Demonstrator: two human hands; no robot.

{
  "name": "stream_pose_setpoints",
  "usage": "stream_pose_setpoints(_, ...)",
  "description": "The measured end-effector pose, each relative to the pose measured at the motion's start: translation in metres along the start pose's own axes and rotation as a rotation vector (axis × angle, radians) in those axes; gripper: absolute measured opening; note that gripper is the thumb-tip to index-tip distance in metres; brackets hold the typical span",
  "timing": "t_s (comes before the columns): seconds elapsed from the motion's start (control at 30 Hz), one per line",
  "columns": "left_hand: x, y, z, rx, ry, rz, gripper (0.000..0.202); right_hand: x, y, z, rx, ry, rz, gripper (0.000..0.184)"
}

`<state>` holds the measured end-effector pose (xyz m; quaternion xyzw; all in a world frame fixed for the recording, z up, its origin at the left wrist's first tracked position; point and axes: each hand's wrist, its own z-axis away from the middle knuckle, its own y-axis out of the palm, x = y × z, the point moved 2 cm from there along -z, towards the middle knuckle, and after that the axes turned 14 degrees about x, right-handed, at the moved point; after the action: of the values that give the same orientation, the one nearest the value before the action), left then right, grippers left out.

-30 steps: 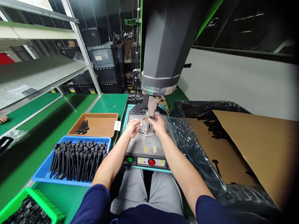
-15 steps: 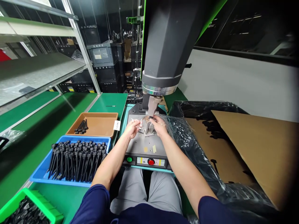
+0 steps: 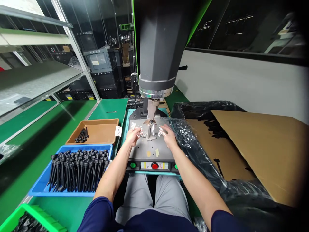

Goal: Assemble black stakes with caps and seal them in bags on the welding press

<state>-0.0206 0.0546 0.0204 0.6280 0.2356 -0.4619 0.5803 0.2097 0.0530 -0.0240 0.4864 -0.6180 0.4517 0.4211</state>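
The right hand (image 3: 169, 136) has drawn back from the fixture (image 3: 149, 132), where half a second ago its fingertips were at the small black part (image 3: 151, 122), and the left hand (image 3: 132, 136) stays to the fixture's left. My whole view has also swung, so a second green button (image 3: 176, 166) shows below the right fingers.

From my remote seat I see the left thumb and fingers pinched narrow on clear film (image 3: 139, 132). The right fingers stand loosely spread, film glinting at their tips; I cannot tell whether they grip it. I judge the hands sit wide to hold the film clear of the middle.

The black part is between the two sets of fingertips, in the fixture, just under the metal horn (image 3: 152, 109); I cannot tell whether they touch. The fixture probably stands there to line the part up with the horn.

Well left of the left fingers is the blue tray (image 3: 62, 194), its black rods (image 3: 79, 169) packed side by side, likely for easy picking. The brown tray (image 3: 102, 130), nearer those fingers, holds a few more. Right of the right fingers, cardboard (image 3: 260, 141) partly covers other black pieces (image 3: 212, 126), perhaps as a separating layer.
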Motion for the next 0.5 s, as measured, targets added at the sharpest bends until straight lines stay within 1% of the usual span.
stream_pose_setpoints(0.07,0.0000,-0.0017,-0.0003,-0.003,0.003,-0.002,0.036,0.0015,-0.0034,0.0022,0.004,0.006,0.036,0.042)
stream_pose_setpoints(0.17,-0.0003,-0.0042,-0.0017,-0.032,0.005,-0.001,0.037,0.0027,-0.0044,0.0035,0.046,0.019,0.044,0.039)
stream_pose_setpoints(0.3,-0.0021,-0.0058,-0.0030,-0.074,0.018,-0.016,0.038,0.0054,-0.0022,0.0015,0.092,0.035,0.022,0.033)
stream_pose_setpoints(0.5,-0.0046,-0.0078,-0.0031,-0.086,0.033,-0.016,0.041,0.0065,0.0033,-0.0010,0.142,0.040,-0.007,0.034)
